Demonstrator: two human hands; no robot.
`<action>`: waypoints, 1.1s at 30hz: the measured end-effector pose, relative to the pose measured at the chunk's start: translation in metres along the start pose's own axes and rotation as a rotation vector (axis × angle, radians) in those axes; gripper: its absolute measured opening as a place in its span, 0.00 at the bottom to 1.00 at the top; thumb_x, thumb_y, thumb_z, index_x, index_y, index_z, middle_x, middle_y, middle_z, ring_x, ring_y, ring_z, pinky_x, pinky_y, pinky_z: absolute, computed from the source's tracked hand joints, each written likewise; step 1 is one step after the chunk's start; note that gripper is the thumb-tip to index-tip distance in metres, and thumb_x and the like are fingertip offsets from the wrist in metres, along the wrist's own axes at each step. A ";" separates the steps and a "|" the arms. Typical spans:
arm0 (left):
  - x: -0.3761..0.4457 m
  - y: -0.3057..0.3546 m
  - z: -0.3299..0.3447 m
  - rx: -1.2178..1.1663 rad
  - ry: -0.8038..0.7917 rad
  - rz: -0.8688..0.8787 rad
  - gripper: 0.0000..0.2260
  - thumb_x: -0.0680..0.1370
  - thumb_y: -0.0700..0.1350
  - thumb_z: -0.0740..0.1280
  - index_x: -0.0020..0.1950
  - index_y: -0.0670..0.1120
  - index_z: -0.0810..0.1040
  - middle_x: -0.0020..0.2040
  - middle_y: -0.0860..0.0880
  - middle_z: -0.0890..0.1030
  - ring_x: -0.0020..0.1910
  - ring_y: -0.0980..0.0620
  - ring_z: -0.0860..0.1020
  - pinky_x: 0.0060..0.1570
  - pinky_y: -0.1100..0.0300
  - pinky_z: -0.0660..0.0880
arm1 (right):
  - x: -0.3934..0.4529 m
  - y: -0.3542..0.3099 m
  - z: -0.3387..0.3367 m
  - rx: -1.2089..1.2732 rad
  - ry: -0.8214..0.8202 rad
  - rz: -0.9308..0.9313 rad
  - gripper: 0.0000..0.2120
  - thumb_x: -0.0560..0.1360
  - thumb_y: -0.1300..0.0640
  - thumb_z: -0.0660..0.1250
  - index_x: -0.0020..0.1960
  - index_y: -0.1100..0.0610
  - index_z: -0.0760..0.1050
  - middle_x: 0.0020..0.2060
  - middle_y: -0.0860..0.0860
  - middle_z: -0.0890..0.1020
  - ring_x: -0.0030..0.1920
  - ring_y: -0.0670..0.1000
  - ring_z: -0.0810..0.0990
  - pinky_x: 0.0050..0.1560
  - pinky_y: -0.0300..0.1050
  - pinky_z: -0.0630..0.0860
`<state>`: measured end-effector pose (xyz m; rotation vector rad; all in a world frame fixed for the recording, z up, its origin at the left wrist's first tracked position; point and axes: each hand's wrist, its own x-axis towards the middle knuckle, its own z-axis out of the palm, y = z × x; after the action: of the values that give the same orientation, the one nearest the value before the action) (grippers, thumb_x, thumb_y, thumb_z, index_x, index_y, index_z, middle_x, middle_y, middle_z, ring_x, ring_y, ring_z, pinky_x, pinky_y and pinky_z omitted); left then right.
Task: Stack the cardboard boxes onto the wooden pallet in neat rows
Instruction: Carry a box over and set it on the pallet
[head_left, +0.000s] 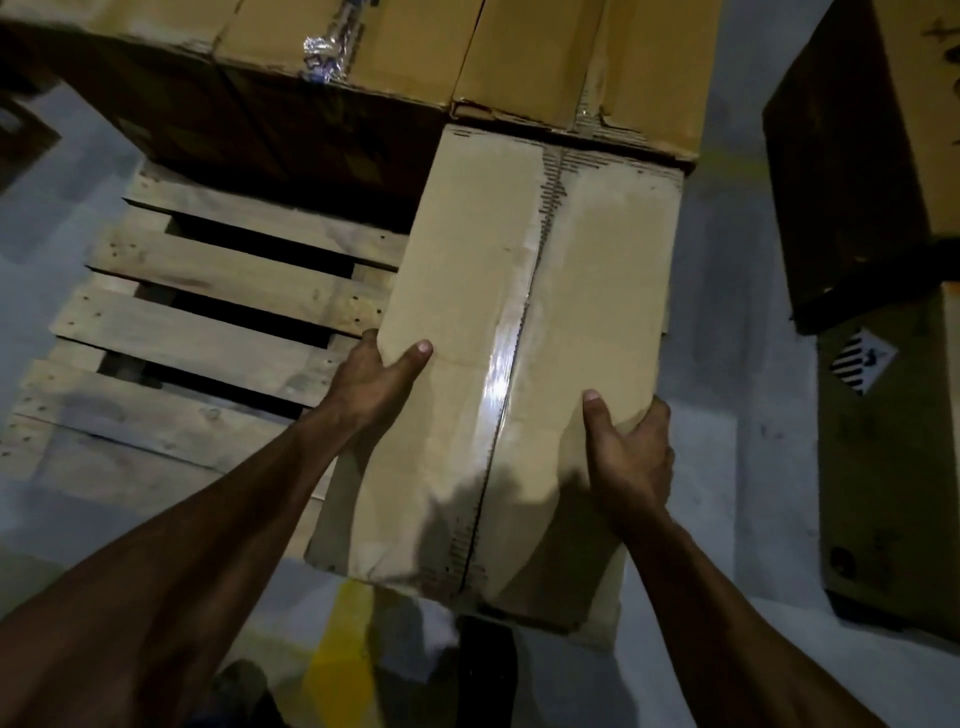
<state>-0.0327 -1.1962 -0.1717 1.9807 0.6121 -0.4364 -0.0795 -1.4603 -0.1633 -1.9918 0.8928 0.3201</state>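
A long taped cardboard box (498, 291) lies lengthwise over the right part of the wooden pallet (218, 312), its far end against stacked boxes (524, 57) at the back. My left hand (374, 384) grips its left edge, thumb on top and fingers down the side. On the near right edge my right hand (631, 452) holds on the same way. The near end of the box overhangs the pallet's front edge.
Bare pallet slats with gaps lie to the left of the box. More cardboard boxes (878, 467) stand on the grey floor at the right, one with a striped label. A yellow floor line (337, 660) runs near my feet.
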 end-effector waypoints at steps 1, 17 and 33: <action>0.004 -0.003 0.001 0.012 0.010 0.006 0.27 0.78 0.60 0.68 0.70 0.46 0.73 0.59 0.47 0.80 0.56 0.45 0.79 0.54 0.53 0.77 | 0.003 -0.001 0.003 -0.015 0.008 -0.014 0.37 0.73 0.33 0.66 0.74 0.49 0.58 0.68 0.54 0.73 0.66 0.61 0.73 0.65 0.62 0.71; -0.066 -0.033 -0.013 0.396 -0.025 0.159 0.41 0.77 0.62 0.67 0.81 0.55 0.47 0.77 0.45 0.66 0.73 0.42 0.69 0.68 0.43 0.72 | -0.059 0.022 -0.008 -0.283 -0.054 -0.116 0.34 0.80 0.39 0.58 0.79 0.42 0.43 0.78 0.53 0.55 0.72 0.63 0.66 0.66 0.61 0.68; -0.128 -0.095 -0.041 0.449 -0.138 0.277 0.42 0.77 0.51 0.73 0.83 0.46 0.52 0.80 0.48 0.62 0.76 0.48 0.66 0.69 0.56 0.66 | -0.133 0.071 -0.002 -0.197 -0.124 -0.083 0.36 0.81 0.48 0.62 0.80 0.42 0.42 0.74 0.57 0.58 0.70 0.61 0.65 0.69 0.62 0.67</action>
<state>-0.1904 -1.1524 -0.1511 2.3928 0.1509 -0.5682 -0.2234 -1.4237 -0.1357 -2.1574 0.7209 0.4946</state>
